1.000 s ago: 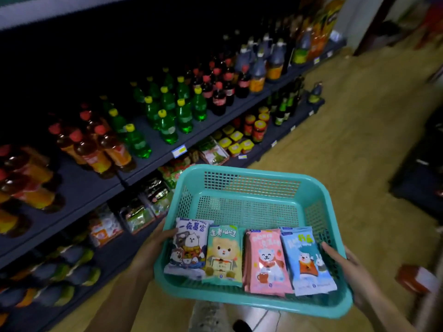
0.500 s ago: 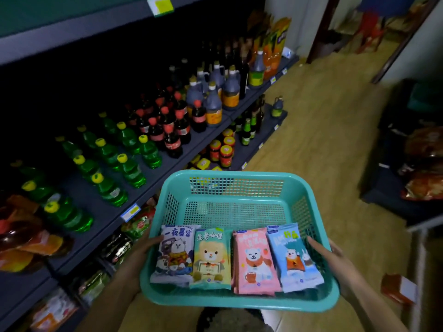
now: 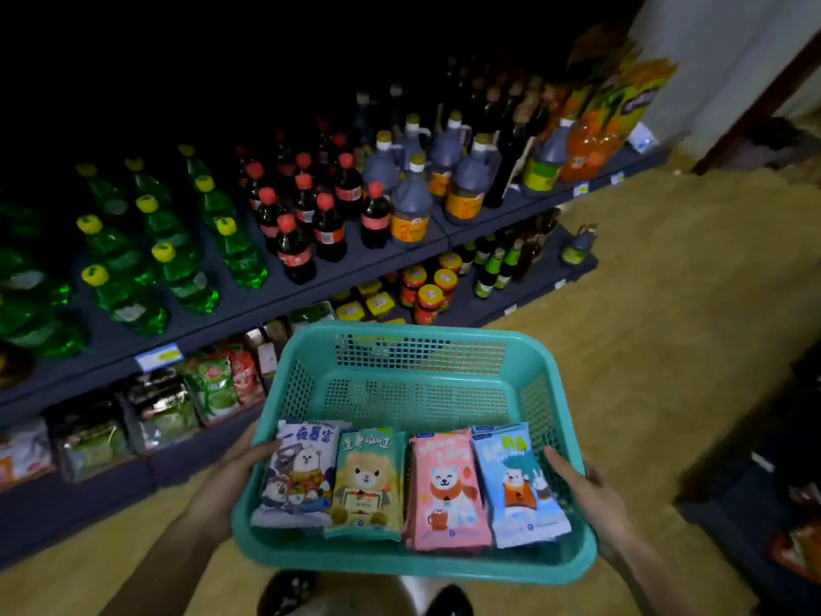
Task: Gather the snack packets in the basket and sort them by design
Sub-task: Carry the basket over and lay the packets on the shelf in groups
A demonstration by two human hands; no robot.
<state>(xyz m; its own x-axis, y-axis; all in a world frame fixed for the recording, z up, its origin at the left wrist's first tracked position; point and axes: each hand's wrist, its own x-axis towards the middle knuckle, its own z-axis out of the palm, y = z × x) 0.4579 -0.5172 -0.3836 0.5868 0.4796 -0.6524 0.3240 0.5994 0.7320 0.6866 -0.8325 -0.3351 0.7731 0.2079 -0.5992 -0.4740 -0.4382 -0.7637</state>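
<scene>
teal basket (image 3: 417, 566): left hand (image 3: 226, 486), right hand (image 3: 591, 495) grips closed on its side rims; packets (image 3: 444, 486) inside, four designs side by side; sorting looks done

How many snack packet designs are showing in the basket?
4, in a row at the basket's near end, left to right: white, green, pink, blue. More packets may lie hidden beneath them.
</scene>
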